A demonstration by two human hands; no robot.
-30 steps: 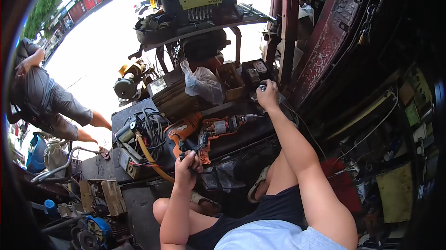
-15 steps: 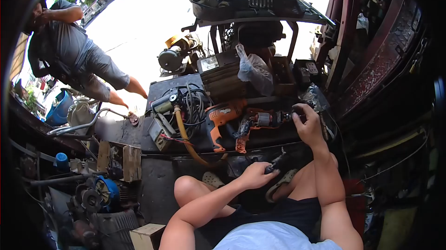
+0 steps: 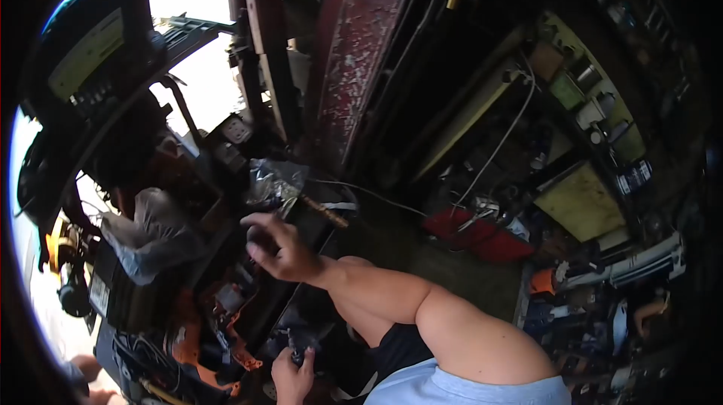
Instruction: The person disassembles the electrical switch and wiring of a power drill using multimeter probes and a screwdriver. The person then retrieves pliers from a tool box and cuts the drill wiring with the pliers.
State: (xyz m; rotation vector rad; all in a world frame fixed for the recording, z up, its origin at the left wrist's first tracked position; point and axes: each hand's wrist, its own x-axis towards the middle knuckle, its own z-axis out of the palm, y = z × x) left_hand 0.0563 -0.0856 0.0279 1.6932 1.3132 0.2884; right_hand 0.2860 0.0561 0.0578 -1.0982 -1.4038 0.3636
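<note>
Here, in the head view, an orange-and-black plastic power-tool casing (image 3: 184,346) lies on the dark, flat-topped surface (image 3: 266,301), at the lower left of the picture. Its orange shell has a bent handle part running down toward the bottom edge. Just beside it lies an orange open half-shell (image 3: 239,352), jagged in outline, with a pale grey metallic part (image 3: 228,298) and darker pieces seated inside; their finer detail is lost in blur and shadow.

The left hand (image 3: 292,376) is closed around a slim black tool-like piece (image 3: 297,354), whose thin end points up and away from the fist. The right hand (image 3: 277,248) is above the surface, fingers curled and partly apart from the thumb; something dark shows between them, but I cannot tell whether it is gripped. Beyond that hand are a crumpled clear plastic packet (image 3: 273,181) and, near it, a thin brownish-yellow rod (image 3: 325,212).
</note>
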